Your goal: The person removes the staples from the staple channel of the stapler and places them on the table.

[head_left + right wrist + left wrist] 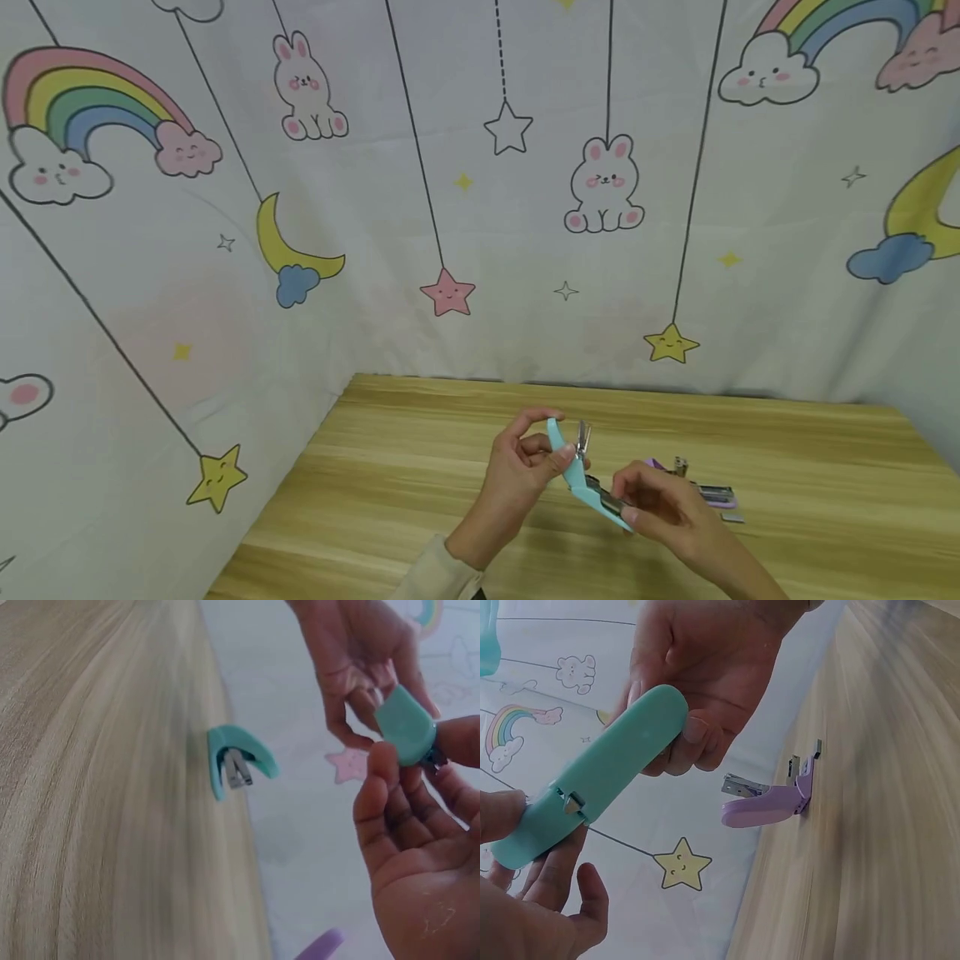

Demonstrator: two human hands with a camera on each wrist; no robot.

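Observation:
Both hands hold a teal stapler (pixel 579 477) above the table, its arms spread wide and the metal parts between them showing. My left hand (pixel 517 475) grips the upper end, thumb near the upright metal piece (pixel 582 439). With the thumb and fingers, my right hand (pixel 667 508) pinches the lower end beside the metal rail (pixel 611 503). In the left wrist view, the smooth teal underside (pixel 622 757) faces the camera. Behind my right hand, a purple stapler (pixel 761 808) lies opened on the table, partly hidden in the head view.
A small grey staple strip (pixel 732 517) lies near the purple stapler. In the right wrist view, another teal stapler (pixel 240 742) stands opened on the wooden table (pixel 112 787). A white printed curtain (pixel 517 217) hangs behind and at the left.

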